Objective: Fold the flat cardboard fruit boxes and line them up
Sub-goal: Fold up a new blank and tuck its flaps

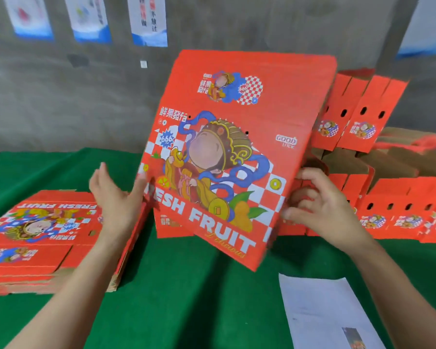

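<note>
right hand [320, 205] grips flat box [234, 152] edge (fingertips blurred) | left hand [113, 195] spread, seemingly touching opposite edge | folded boxes [358, 117] beyond, insides unseen

- 1 flat box [237, 147] held up
- 1 stack of flat boxes [48, 235]; sheets in it too blurred to count
- folded boxes [358, 117]: 2 clear in the upper row; the lower row holds several, exact number unreadable
- 1 paper sheet [322, 311]
- wall posters [149, 21]: at least 4, some cut off at the frame edge
- 2 hands: left hand [113, 195]; right hand [320, 205]
- 1 green table [186, 285]
</note>
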`<state>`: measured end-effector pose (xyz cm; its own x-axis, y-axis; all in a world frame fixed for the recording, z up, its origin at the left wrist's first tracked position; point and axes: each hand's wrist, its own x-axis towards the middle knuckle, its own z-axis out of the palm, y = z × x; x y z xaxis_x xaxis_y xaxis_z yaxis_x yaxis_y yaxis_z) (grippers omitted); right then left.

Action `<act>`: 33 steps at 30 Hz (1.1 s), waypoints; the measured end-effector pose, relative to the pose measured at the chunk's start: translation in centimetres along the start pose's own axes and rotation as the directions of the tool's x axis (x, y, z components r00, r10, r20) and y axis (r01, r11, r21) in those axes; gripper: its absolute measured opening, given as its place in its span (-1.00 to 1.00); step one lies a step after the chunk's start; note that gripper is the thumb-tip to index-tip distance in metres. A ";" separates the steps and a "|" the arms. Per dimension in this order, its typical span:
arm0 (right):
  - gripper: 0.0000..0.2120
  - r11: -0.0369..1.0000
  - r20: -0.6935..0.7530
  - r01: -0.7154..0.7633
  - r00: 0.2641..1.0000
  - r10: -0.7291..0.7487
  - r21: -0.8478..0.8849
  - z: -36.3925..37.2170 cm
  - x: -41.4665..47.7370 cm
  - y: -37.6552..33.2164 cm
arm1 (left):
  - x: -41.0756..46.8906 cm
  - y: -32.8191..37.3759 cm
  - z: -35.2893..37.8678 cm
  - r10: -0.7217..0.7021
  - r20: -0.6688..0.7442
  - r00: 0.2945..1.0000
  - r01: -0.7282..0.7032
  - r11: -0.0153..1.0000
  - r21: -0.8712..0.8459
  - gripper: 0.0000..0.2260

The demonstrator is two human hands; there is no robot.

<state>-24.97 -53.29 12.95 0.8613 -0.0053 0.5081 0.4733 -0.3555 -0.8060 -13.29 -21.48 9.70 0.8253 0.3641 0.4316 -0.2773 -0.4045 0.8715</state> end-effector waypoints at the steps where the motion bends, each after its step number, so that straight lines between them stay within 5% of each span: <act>1: -0.39 0.998 -0.033 0.052 0.998 -0.054 -0.041 0.2 0.9 -0.3 | -0.6 0.3 0.8 -0.115 0.078 0.990 0.126 0.980 -0.152 -0.14; 3: -0.43 0.979 -0.097 0.148 0.982 -0.163 -0.139 0.6 2.7 -0.9 | -2.7 1.9 2.6 -0.256 0.426 0.868 0.444 0.785 -0.433 -0.17; 5: -0.46 0.954 -0.129 0.199 0.964 -0.231 -0.224 1.3 4.4 -1.1 | -4.0 3.4 5.0 -0.199 0.676 0.709 0.617 0.639 -0.460 -0.42; 9: -0.47 0.912 -0.139 0.101 0.976 -0.169 -0.398 2.8 7.0 -0.5 | -3.0 5.3 9.7 -0.131 0.667 0.733 0.607 0.569 -0.555 -0.67; 12: -0.27 0.848 -0.198 0.004 0.972 -0.128 -0.530 3.6 9.3 1.1 | -0.8 5.2 12.2 -0.124 0.659 0.742 0.596 0.573 -0.563 -0.70; 22: -0.34 0.864 -0.386 -0.062 0.909 -0.158 -0.500 0.1 20.6 9.2 | 8.3 6.3 23.6 0.044 0.681 0.731 0.208 0.936 -0.284 -0.68; 28: -0.37 0.831 -0.468 -0.149 0.871 -0.146 -0.536 -4.9 29.4 14.4 | 10.7 7.8 32.9 0.203 0.796 0.570 0.032 0.963 -0.269 -0.74; 33: -0.38 0.748 -0.508 -0.245 0.850 -0.141 -0.617 -8.3 34.9 19.8 | 12.1 6.6 39.1 0.251 0.871 0.422 -0.361 0.928 -0.093 -0.57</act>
<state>12.93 -68.31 17.22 0.5712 -0.4290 0.6998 0.0293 -0.8414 -0.5397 14.08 -52.57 11.53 0.7072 -0.6788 0.1977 -0.6005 -0.4291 0.6748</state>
